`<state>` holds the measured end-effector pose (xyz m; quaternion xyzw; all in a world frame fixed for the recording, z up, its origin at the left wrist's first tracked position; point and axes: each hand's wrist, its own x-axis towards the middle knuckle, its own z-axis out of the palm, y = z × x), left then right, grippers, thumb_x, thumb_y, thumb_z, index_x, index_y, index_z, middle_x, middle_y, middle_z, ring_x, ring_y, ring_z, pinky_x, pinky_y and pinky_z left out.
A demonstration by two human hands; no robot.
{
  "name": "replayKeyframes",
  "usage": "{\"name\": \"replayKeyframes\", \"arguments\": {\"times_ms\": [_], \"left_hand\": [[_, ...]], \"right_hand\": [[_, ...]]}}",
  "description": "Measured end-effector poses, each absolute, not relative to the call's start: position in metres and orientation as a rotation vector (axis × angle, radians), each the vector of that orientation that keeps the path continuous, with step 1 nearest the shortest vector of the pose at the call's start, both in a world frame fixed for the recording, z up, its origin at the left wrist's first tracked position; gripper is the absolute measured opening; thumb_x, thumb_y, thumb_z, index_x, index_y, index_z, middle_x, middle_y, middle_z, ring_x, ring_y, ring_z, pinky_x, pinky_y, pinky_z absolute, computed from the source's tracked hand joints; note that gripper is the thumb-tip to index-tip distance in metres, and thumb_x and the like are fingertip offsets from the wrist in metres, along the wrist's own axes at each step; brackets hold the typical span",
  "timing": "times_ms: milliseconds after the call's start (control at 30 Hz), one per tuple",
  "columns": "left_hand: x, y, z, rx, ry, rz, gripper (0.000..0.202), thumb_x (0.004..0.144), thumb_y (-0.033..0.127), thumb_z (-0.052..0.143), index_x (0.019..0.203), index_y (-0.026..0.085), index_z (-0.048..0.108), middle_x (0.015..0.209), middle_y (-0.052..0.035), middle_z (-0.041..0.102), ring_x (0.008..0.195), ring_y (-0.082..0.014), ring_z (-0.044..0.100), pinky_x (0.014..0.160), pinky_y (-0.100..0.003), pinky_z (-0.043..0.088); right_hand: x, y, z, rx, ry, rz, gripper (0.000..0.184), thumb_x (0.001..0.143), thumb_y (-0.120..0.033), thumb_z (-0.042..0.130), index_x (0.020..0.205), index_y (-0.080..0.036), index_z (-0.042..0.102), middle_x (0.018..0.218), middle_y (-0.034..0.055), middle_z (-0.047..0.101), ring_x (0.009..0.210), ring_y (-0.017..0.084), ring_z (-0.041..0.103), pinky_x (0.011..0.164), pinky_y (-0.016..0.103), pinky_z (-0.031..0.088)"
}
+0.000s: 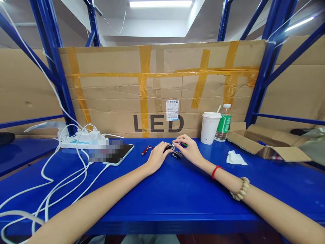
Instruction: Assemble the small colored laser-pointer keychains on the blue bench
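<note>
Both of my arms reach forward over a blue metal shelf [172, 193]. My left hand [157, 156] rests with curled fingers on a small dark object [168, 147] at mid shelf. Opposite it, my right hand [188, 149] pinches a small piece, with a green pen-like item [184, 145] beside its fingertips. A small black part [177, 155] lies on the shelf between the two hands. Left of my left hand lies a small red cylinder [145, 150]. The right wrist wears a red string and a bead bracelet.
A phone [119, 153] and a white power strip [76, 140] with white cables sit at the left. A white paper cup [209, 128] and a green-labelled bottle [223, 122] stand at the right, beside a tissue [235, 158] and an open cardboard box [264, 142]. A taped cardboard wall [162, 88] backs the shelf.
</note>
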<state>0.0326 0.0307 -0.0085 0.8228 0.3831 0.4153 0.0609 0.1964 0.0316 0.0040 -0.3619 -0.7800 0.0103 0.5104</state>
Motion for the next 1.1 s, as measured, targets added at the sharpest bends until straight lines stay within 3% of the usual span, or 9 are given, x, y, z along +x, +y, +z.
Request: {"name": "replayKeyframes", "arguments": {"times_ms": [367,533,667,900,1100], "left_hand": [[0.032,0.030,-0.009,2.541,1.117,1.173,0.019,0.082,0.031,0.044,0.093,0.022,0.056,0.085,-0.0004,0.054,0.080,-0.0138,0.053,0.074,-0.025,0.041],[0.032,0.031,-0.009,2.475,1.137,1.269,0.014,0.082,0.029,0.044,0.088,0.020,0.053,0.087,-0.0002,0.056,0.082,-0.0137,0.053,0.076,-0.025,0.041],[0.032,0.032,-0.010,2.449,1.130,1.296,0.012,0.083,0.026,0.041,0.086,0.021,0.051,0.088,0.0005,0.055,0.083,-0.0128,0.053,0.079,-0.025,0.040],[0.033,0.031,-0.010,2.495,1.162,1.219,0.013,0.084,0.026,0.039,0.085,0.021,0.051,0.089,0.0003,0.052,0.084,-0.0127,0.052,0.079,-0.025,0.040],[0.033,0.029,-0.009,2.511,1.203,1.181,0.014,0.085,0.028,0.038,0.087,0.021,0.051,0.090,0.0006,0.052,0.085,-0.0128,0.052,0.078,-0.025,0.040]], "right_hand": [[0.196,0.032,0.001,-0.786,-1.985,0.177,0.020,0.072,-0.037,0.058,0.068,-0.019,0.064,0.088,0.0041,0.054,0.081,0.014,0.054,0.072,0.028,0.044],[0.202,0.037,0.003,-0.958,-1.954,0.132,0.023,0.078,-0.037,0.049,0.079,-0.019,0.064,0.083,0.0035,0.057,0.072,0.012,0.054,0.063,0.025,0.043],[0.213,0.040,0.005,-1.090,-2.165,0.042,0.019,0.076,-0.034,0.052,0.086,-0.023,0.064,0.079,0.0008,0.060,0.061,0.010,0.052,0.058,0.024,0.041],[0.216,0.041,0.001,-1.054,-2.414,-0.136,0.019,0.077,-0.036,0.051,0.084,-0.028,0.067,0.091,0.0025,0.058,0.087,0.017,0.053,0.076,0.029,0.041],[0.219,0.049,-0.002,-1.066,-2.457,-0.139,0.019,0.075,-0.039,0.054,0.082,-0.029,0.068,0.094,0.0030,0.056,0.089,0.017,0.052,0.078,0.030,0.041]]}}
